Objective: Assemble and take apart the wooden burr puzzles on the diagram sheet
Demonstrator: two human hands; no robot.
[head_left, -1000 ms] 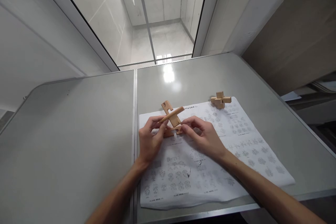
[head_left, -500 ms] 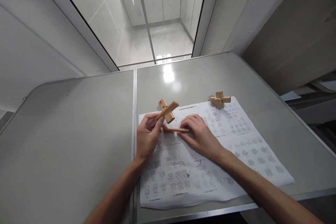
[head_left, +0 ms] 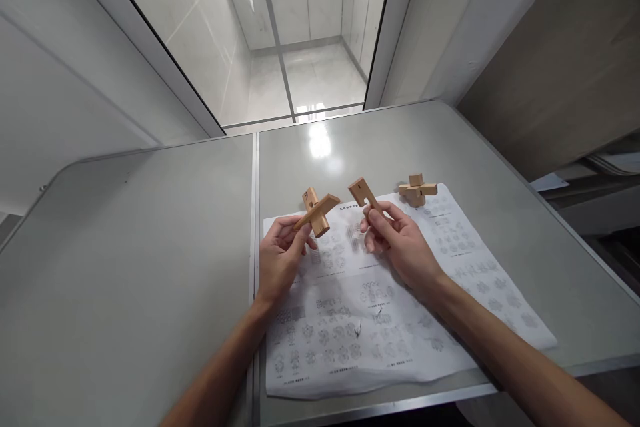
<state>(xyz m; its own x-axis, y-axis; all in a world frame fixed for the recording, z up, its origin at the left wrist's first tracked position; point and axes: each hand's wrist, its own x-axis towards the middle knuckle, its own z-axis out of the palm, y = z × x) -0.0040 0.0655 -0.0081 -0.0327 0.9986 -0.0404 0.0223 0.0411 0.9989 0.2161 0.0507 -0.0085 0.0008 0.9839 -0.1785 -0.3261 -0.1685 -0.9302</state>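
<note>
Crossed wooden pieces (head_left: 318, 215), two in number, are just below the centre of the frame, raised over the upper left part of one printed sheet (head_left: 415, 360). The left hand (head_left: 281, 257) has them pinched near the lower left end of the slanting piece; its thumb and fingers are closed on that piece. Dark marks are visible on the other piece, near both of its ends.

One notched wooden piece (head_left: 362, 192) is right of the crossed pair and apart from it. The right hand (head_left: 404, 247) grips its lower end between thumb and fingers, the hand partly closed. The piece is tilted, its broad end toward the upper left, with a small dark mark.

One interlocked wooden block (head_left: 418, 191) sits at the sheet's upper right edge, clear of both hands. The number of parts in it cannot be told.

The sheet, rows of small diagrams on it, lies on the right panel of one grey table (head_left: 130, 260). Two table panels are counted, divided by one metal strip (head_left: 256, 200). One glass panel (head_left: 320, 70) stands beyond, at the top centre.
</note>
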